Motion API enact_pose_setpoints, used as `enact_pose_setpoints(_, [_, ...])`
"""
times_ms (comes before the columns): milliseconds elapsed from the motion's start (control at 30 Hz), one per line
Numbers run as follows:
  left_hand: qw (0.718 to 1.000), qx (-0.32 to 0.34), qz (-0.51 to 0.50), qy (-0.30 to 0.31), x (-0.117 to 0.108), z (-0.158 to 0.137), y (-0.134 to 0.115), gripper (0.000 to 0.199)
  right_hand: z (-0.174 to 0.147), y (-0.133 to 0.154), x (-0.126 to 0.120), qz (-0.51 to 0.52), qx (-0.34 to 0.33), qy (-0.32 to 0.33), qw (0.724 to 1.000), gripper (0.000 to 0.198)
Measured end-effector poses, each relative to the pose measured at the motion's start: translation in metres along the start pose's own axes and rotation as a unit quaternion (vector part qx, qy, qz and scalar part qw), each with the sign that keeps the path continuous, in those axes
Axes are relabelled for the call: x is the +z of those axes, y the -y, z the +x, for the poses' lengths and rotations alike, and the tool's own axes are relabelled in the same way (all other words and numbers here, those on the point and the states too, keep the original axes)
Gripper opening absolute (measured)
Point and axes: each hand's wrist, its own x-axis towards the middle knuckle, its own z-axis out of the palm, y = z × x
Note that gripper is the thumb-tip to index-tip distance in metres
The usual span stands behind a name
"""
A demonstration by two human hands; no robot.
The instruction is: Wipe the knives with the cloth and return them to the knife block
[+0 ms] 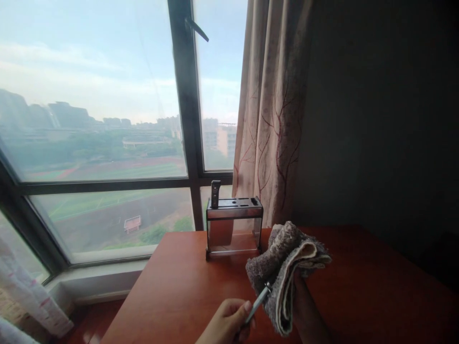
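My left hand [228, 319] is closed on a slim, pale grey tool [257, 304], thumb along one side. A darker collar shows at the tool's far end, against the towel; I cannot make out what kind of tool it is. The folded grey-brown towel [278, 272], shaggy outside with pale inner layers, is held up over the table by my right hand [300, 289]. Most of that hand is hidden under the cloth. Beyond the towel stands a clear-sided knife block [234, 234] with a black slotted top. One knife [215, 195] sits in its left end, black handle upright.
The reddish-brown table [179, 282] extends to the dark wall [376, 119] on the right. Behind it are a large window [107, 186] and a beige curtain [268, 105] with a branch pattern. Patterned fabric [32, 296] hangs at lower left.
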Motion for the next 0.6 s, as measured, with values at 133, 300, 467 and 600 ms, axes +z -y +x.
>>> enact_pose_setpoints(133, [0.991, 0.073, 0.069, -0.088, -0.004, 0.003, -0.001, 0.053, -0.001, 0.003, 0.007, 0.041, 0.020, -0.015, 0.999, 0.045])
enact_pose_setpoints(300, [0.897, 0.212, 0.302, -0.245, -0.014, -0.002, -0.009, 0.034, -0.002, 0.006, 0.017, 0.062, -0.008, -0.019, 0.998, 0.037])
enact_pose_setpoints(467, [0.902, 0.217, 0.310, -0.206, -0.013, -0.005, -0.012, 0.041, -0.003, 0.008, 0.014, 0.043, -0.016, -0.026, 0.999, 0.038])
enact_pose_setpoints(600, [0.974, 0.110, 0.154, -0.125, -0.008, 0.000, -0.005, 0.055, -0.001, 0.006, 0.006, 0.056, 0.015, -0.017, 0.998, 0.041])
